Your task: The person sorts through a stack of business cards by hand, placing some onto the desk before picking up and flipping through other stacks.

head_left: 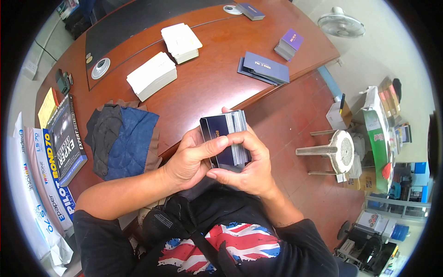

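In front of my chest I hold a thick stack of dark navy printed cards with gold lettering and pale edges showing on the right side. My left hand grips it from the left, thumb across the front card. The front card at the left stands slightly apart from the others. My right hand wraps around the right side, fingers along the card edges and thumb near the bottom. Some fingertips behind the stack are hidden.
On the wooden table are white card stacks, navy folders or cards, a purple-topped stack, folded cloth and a book. Paper reams stand left. A white stool and fan are right.
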Demonstrator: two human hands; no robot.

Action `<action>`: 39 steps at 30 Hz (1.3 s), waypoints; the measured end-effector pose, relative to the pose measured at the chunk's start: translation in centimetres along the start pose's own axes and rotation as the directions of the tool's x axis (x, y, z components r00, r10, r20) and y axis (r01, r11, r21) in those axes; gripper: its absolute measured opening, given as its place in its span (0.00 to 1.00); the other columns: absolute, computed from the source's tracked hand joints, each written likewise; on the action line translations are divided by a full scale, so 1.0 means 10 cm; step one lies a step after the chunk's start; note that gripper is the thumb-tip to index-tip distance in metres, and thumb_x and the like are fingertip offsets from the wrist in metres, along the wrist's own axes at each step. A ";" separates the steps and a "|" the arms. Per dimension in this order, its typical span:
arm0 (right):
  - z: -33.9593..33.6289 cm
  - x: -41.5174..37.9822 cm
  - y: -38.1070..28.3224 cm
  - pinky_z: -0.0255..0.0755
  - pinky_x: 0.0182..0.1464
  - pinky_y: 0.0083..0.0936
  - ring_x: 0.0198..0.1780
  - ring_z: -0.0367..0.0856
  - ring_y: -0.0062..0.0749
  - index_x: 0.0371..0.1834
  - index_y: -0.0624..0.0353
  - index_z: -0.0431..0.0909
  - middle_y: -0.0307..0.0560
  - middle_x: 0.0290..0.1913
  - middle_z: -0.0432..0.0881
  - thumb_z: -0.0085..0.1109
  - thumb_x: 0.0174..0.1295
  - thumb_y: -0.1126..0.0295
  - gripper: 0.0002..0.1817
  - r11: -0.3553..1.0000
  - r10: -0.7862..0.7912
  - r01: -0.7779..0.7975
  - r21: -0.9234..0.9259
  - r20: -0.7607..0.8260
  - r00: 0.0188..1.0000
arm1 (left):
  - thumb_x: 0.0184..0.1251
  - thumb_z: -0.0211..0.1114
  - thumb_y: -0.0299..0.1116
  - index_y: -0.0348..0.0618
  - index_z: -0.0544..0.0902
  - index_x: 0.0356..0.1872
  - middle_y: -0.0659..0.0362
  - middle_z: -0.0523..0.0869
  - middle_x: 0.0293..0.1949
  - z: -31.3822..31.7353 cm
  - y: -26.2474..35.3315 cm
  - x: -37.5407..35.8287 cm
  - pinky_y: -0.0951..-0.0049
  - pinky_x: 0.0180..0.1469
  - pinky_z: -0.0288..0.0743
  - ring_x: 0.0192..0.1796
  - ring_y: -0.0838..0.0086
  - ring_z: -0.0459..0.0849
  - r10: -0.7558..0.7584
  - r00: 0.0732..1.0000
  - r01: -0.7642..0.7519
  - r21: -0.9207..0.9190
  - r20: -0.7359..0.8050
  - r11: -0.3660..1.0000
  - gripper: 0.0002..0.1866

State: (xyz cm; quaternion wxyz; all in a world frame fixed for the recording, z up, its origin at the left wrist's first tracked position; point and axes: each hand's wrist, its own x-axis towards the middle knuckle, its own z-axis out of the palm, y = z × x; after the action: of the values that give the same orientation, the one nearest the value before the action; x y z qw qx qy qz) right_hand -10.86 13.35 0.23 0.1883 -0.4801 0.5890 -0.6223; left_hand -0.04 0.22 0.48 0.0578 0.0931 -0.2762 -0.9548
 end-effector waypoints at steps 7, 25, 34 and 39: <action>0.02 -0.04 0.08 0.61 0.74 0.40 0.76 0.67 0.54 0.62 0.63 0.78 0.68 0.71 0.71 0.68 0.47 0.81 0.33 1.000 -0.003 0.006 0.027 -0.085 0.996 | 0.70 0.69 0.27 0.38 0.71 0.66 0.58 0.81 0.56 -0.07 -0.05 0.01 0.69 0.62 0.76 0.59 0.75 0.80 0.019 1.000 -0.019 0.084 0.002 0.996 0.26; -0.03 0.02 -0.15 0.53 0.71 0.70 0.74 0.66 0.66 0.42 0.54 0.67 0.63 0.73 0.69 0.86 0.29 0.69 0.38 0.871 -0.101 0.193 -0.452 0.219 0.970 | 0.80 0.54 0.53 0.44 0.75 0.42 0.57 0.81 0.35 -0.06 -0.02 0.00 0.72 0.41 0.81 0.35 0.74 0.84 -0.261 0.961 0.267 -0.061 0.095 0.962 0.20; -0.05 0.01 -0.05 0.60 0.71 0.58 0.65 0.77 0.61 0.45 0.54 0.69 0.65 0.66 0.75 0.87 0.29 0.67 0.39 0.939 -0.259 0.285 -0.194 0.151 0.954 | 0.71 0.71 0.38 0.41 0.66 0.71 0.55 0.78 0.56 0.00 0.06 0.03 0.66 0.57 0.84 0.57 0.71 0.83 -0.174 0.977 0.164 0.085 0.126 0.983 0.33; -0.02 -0.02 -0.02 0.69 0.66 0.53 0.62 0.78 0.62 0.50 0.56 0.66 0.69 0.66 0.74 0.89 0.32 0.67 0.43 0.957 -0.244 0.266 -0.118 0.177 0.954 | 0.67 0.74 0.32 0.39 0.65 0.72 0.52 0.78 0.57 -0.02 0.01 0.00 0.68 0.53 0.85 0.54 0.70 0.84 -0.093 0.993 0.084 0.128 0.066 0.988 0.35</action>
State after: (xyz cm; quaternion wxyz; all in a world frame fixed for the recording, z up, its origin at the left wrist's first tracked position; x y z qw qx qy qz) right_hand -10.91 13.68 0.35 0.1190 -0.6129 0.5471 -0.5576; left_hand 0.05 0.08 0.37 -0.0006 0.0744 -0.3331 -0.9400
